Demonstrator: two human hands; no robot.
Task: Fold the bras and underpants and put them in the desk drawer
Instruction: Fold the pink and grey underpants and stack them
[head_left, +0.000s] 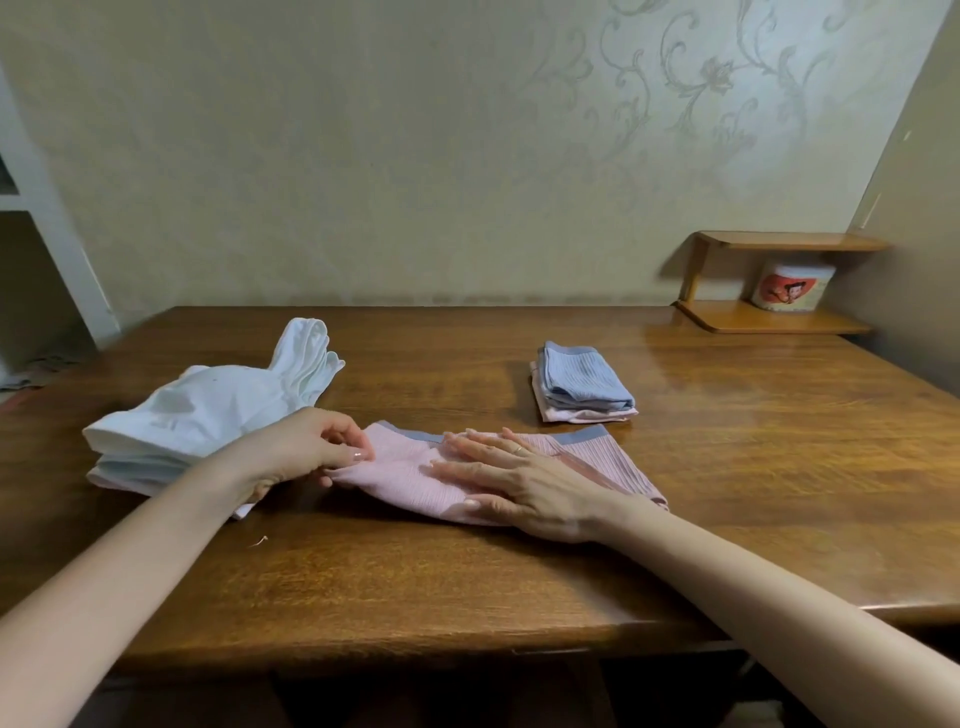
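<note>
As right hand presses underpants, left hand pinches

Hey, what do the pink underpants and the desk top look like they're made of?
The pink underpants look like soft ribbed knit fabric, possibly cotton, matte: fine parallel ridges show. The desk top looks like wood or veneer under glossy varnish: grain streaks and light reflections show.

My left hand pinches with curled fingers; my right hand lies flat, fingers straight, both arms outstretched.
</note>
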